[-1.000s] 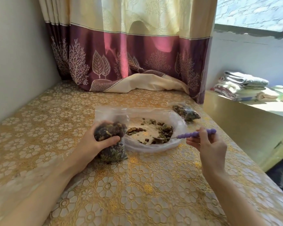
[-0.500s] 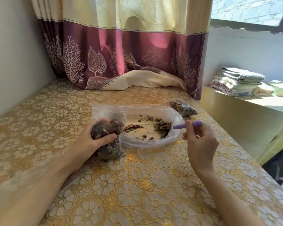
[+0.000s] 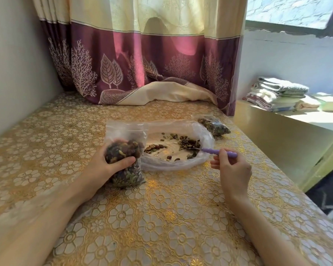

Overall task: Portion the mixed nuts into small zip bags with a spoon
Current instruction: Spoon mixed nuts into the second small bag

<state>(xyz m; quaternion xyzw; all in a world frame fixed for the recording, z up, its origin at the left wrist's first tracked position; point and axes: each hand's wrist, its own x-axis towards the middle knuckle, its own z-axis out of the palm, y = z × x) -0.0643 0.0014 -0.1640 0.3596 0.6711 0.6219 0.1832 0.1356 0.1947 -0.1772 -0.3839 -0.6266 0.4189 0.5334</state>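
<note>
A small zip bag [image 3: 126,166] packed with mixed nuts stands upright on the table, and my left hand [image 3: 102,167] grips it round the middle. To its right lies a large clear plastic bag [image 3: 181,164] spread open, with scattered mixed nuts [image 3: 173,144] inside. My right hand [image 3: 232,167] pinches the purple handle of a spoon [image 3: 217,151]. The spoon's bowl, heaped with nuts, is held inside the large bag near its right side.
A second filled small zip bag [image 3: 213,126] lies at the far right of the gold floral tablecloth [image 3: 161,217]. A maroon and cream curtain [image 3: 142,64] hangs behind. Folded towels [image 3: 277,93] sit on a ledge beyond the table's right edge.
My right hand moved the spoon from the large bag's front rim deeper in and lifted a heap of nuts. My left hand kept its grip on the small bag.
</note>
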